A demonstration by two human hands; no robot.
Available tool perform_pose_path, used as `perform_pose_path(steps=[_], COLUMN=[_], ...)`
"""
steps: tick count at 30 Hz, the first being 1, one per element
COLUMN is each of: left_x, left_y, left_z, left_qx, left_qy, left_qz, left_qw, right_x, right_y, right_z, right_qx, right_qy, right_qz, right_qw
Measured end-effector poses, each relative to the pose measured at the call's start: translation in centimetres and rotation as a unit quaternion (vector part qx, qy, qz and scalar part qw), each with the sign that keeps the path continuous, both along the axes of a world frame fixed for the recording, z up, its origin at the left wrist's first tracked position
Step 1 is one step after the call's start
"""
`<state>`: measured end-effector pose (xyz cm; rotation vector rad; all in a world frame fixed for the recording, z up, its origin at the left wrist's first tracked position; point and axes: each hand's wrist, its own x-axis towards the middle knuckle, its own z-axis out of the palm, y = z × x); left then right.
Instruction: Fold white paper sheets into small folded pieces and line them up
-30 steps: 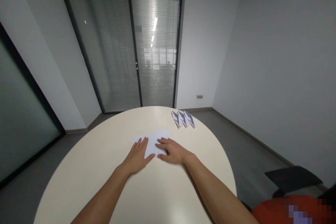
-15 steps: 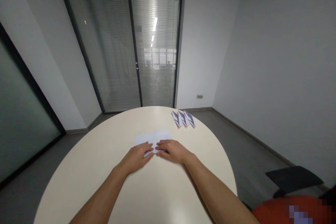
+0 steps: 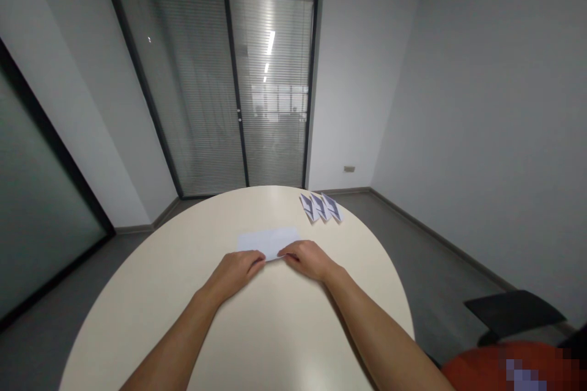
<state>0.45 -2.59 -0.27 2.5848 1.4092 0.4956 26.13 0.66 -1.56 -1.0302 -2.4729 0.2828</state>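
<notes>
A white sheet of paper (image 3: 268,241) lies in front of me on the round table. My left hand (image 3: 237,270) pinches its near edge left of the middle, thumb and fingers together. On the right part of the same edge, my right hand (image 3: 308,260) grips the paper with its fingers curled. Between the two hands a short stretch of the near edge shows. The corners nearest me are hidden under the hands.
Three folded paper pieces (image 3: 321,208) stand in a row near the far right rim of the pale round table (image 3: 183,256). A chair with a red seat (image 3: 477,366) and black armrest is at the lower right. Beyond the table are glass doors with blinds (image 3: 206,91).
Both hands have closed from lying flat with fingers spread to pinching the paper's near edge. The near edge sits slightly farther from me, and the hands are a little wider apart.
</notes>
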Motion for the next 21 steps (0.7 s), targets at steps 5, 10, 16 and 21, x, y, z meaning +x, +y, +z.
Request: perform_pose_path(steps=[5, 10, 16, 21], left_x=[-0.6, -0.9, -2.0, -1.9], left_y=[0.2, 0.7, 1.3, 1.6], left_z=[-0.5, -1.2, -1.3, -0.4], left_qx=[0.023, 0.066, 0.096, 0.05], left_qy=[-0.007, -0.032, -0.176, -0.343], left_qz=[-0.019, 0.023, 0.073, 0.105], left_qw=[1.0, 0.997, 0.977, 0.932], right_x=[0.5, 1.1, 1.6, 1.7], right_y=[0.2, 0.7, 1.3, 1.4], right_z=[0.1, -0.1, -0.2, -0.2], right_qx=[0.002, -0.006, -0.052, -0.091], right_qy=[0.048, 0.1, 0.222, 0.317], right_qz=[-0.01, -0.032, -0.051, -0.098], right_qw=[0.999, 0.994, 0.972, 0.939])
